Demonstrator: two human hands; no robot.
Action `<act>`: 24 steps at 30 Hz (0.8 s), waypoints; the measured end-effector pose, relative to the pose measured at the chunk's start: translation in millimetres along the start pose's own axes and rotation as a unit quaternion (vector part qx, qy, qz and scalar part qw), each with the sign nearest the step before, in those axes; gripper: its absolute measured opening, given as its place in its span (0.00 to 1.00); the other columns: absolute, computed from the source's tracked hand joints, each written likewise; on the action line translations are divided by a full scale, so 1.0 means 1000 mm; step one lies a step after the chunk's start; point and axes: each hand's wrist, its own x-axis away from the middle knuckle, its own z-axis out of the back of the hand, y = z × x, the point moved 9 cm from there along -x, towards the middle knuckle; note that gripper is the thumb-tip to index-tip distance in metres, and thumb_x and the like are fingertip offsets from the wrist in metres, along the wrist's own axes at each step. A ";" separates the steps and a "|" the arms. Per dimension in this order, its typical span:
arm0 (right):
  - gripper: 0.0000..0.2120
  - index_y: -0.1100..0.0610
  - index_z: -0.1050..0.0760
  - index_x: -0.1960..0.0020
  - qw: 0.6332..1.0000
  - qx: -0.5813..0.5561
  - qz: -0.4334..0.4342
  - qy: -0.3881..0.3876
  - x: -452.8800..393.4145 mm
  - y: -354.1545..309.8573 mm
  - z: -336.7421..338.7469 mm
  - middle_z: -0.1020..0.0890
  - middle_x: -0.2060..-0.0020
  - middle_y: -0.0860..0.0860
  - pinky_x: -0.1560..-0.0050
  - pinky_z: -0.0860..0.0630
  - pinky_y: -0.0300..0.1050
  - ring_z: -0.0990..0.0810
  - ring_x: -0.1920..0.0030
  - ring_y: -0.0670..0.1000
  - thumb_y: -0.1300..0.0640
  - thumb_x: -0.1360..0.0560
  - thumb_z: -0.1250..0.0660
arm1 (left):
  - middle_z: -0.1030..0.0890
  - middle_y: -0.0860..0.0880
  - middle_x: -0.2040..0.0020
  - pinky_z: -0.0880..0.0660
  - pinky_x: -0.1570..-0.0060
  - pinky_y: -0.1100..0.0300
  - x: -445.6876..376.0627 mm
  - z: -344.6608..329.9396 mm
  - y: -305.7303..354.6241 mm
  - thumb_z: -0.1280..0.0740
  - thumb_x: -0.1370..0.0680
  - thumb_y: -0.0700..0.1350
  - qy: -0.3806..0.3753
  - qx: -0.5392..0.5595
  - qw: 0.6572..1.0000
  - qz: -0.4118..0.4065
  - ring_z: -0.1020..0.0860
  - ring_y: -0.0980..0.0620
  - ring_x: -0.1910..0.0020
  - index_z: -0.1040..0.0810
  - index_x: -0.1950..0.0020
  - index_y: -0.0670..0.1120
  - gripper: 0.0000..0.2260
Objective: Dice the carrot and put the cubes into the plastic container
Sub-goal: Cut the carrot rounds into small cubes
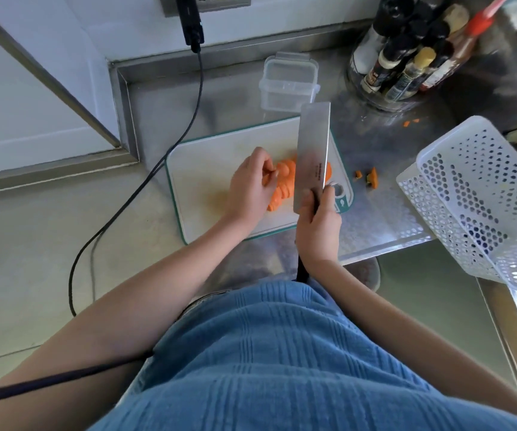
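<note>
Two hands: right hand (pixel 318 227) grips one cleaver (pixel 312 150), left hand (pixel 251 185) pinches sliced carrot (pixel 283 181).

Lighting bright and even, daylight-like. Glare strikes the steel table (pixel 385 213) right of the hands and its edge nearer the person. Soft shadows. Bottles (pixel 406 57) beyond the hands blurred. Wide-angle bending at frame edges.

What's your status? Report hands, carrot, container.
Left hand steadies carrot; right hand grips cleaver. Container empty. Nothing in the way.
</note>
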 end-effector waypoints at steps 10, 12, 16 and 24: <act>0.12 0.59 0.41 0.57 0.992 -0.011 -0.107 0.063 0.012 0.045 0.046 0.30 0.71 0.50 0.70 0.39 0.49 0.32 0.71 0.52 0.54 0.18 0.46 | 0.21 0.46 0.65 0.25 0.66 0.51 -0.032 -0.086 0.034 0.38 0.27 0.36 -0.080 0.046 0.996 0.019 0.23 0.47 0.66 0.29 0.57 0.43 0.03; 0.11 0.59 0.41 0.56 0.991 -0.010 -0.119 0.056 0.009 0.050 0.046 0.30 0.70 0.50 0.70 0.39 0.49 0.32 0.70 0.52 0.53 0.18 0.47 | 0.22 0.48 0.64 0.28 0.63 0.54 -0.026 -0.070 0.024 0.39 0.27 0.35 -0.056 0.032 0.998 0.020 0.24 0.46 0.63 0.28 0.57 0.42 0.03; 0.12 0.58 0.39 0.54 0.992 0.043 -0.114 0.026 -0.011 0.057 0.046 0.26 0.68 0.52 0.69 0.33 0.50 0.28 0.68 0.56 0.50 0.18 0.48 | 0.21 0.41 0.50 0.27 0.49 0.49 -0.001 -0.014 -0.001 0.36 0.24 0.41 0.023 -0.074 0.995 -0.059 0.24 0.42 0.49 0.26 0.45 0.37 0.10; 0.07 0.56 0.36 0.48 0.969 0.223 -0.079 -0.066 -0.076 0.071 0.046 0.24 0.57 0.59 0.65 0.31 0.51 0.23 0.59 0.63 0.53 0.18 0.50 | 0.45 0.35 0.25 0.47 0.27 0.46 0.061 -0.013 -0.076 0.24 0.35 0.58 -0.136 -0.243 0.960 0.025 0.45 0.39 0.26 0.49 0.25 0.33 0.52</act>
